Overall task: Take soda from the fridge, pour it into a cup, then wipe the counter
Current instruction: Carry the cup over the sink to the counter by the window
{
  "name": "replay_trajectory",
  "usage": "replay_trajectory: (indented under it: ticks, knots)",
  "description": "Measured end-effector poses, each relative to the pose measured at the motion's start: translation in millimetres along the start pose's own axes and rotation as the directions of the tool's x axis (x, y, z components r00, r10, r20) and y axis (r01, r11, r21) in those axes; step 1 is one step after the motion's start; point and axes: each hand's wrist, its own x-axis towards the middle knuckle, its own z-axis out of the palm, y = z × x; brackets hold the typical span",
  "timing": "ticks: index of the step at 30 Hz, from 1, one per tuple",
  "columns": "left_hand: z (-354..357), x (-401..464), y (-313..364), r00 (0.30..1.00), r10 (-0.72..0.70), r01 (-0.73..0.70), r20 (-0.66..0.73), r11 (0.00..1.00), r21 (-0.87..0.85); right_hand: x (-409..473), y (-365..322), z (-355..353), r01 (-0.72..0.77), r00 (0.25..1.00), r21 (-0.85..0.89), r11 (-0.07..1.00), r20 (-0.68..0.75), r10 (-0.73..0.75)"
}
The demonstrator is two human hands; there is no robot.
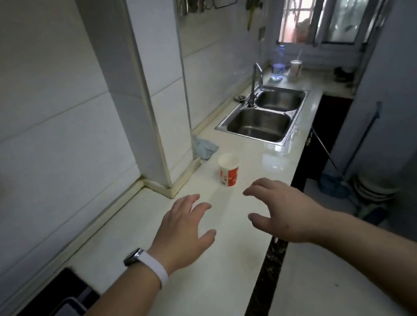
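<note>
**With both hands empty, the cup waits alone on the counter**

While the head camera looks down the long white counter [200, 283], both hands hover over its near stretch and neither holds anything. Left hand [184, 233], with a pale-strapped watch [147, 261] on the wrist, has its fingers spread and loosely bent. Right hand [282, 211] mirrors it out by the counter's front edge, fingers apart and lightly curved.

Just beyond the fingertips stands the paper cup [229, 168], red and white, upright, mouth open, roughly mid-width on the counter and short of the sink [264, 120]. It looks light and thin-walled, so I'd judge it easy to tip or crush: steady it low around the body with a gentle wrap, not at the rim. Whether anything is in it, I cannot tell.

No soda and no fridge show anywhere here, so that fetch looks not yet done. Expect a can or bottle to come out cold, possibly wet and slippery, and far heavier than the cup; a full grip around its middle should suit.

Back against the wall corner, beside the sink, lies a crumpled blue cloth [204, 148], soft and limp, handy for the wipe. A tap [255, 83] rises behind the basins.
</note>
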Motion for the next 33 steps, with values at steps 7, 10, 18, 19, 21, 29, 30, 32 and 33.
replay_trajectory:
  ticks: [7, 10, 18, 19, 21, 29, 30, 32, 33]
  knots:
    - [14.0, 54.7, 30.5, 0.999, -0.028, 0.026, 0.038, 0.999, 0.043, 14.6, 62.2, -2.6, -0.02, 0.999, 0.044, 0.999, -0.028, 0.021]
    - [23.5, 84.5, 49.7, 0.997, -0.064, 0.061, 0.04, 0.996, 0.066, 25.8, 101.1, -6.7, 0.0, 1.0, 0.07, 0.998, -0.019, 0.001]
    - [52.3, 167.8, 109.1, 0.981, -0.191, 0.191, 0.014, 0.981, 0.031, 57.8, 224.3, -38.4, 0.059, 0.998, 0.115, 0.992, -0.024, -0.056]
    - [57.4, 174.5, 115.6, 0.977, -0.214, 0.213, 0.009, 0.977, 0.011, 60.7, 237.7, -40.2, 0.063, 0.998, 0.117, 0.991, -0.019, -0.061]
    - [68.3, 184.8, 126.3, 0.97, -0.243, 0.243, 0.009, 0.97, -0.028, 66.4, 259.9, -41.0, 0.074, 0.997, 0.123, 0.99, -0.008, -0.074]
    - [94.9, 214.7, 130.2, 0.915, -0.401, 0.404, 0.055, 0.904, -0.138, 96.0, 299.4, -40.8, 0.139, 0.989, 0.16, 0.977, 0.017, -0.144]
    - [96.4, 218.7, 126.1, 0.905, -0.421, 0.424, 0.056, 0.893, -0.148, 101.6, 301.4, -40.8, 0.143, 0.989, 0.167, 0.976, 0.016, -0.147]
    - [99.9, 226.8, 117.3, 0.884, -0.464, 0.466, 0.053, 0.866, -0.184, 113.3, 304.1, -39.8, 0.15, 0.988, 0.177, 0.973, 0.014, -0.155]
    - [102.1, 231.4, 112.1, 0.869, -0.493, 0.492, 0.048, 0.846, -0.206, 119.1, 304.3, -38.8, 0.154, 0.987, 0.176, 0.972, 0.018, -0.159]
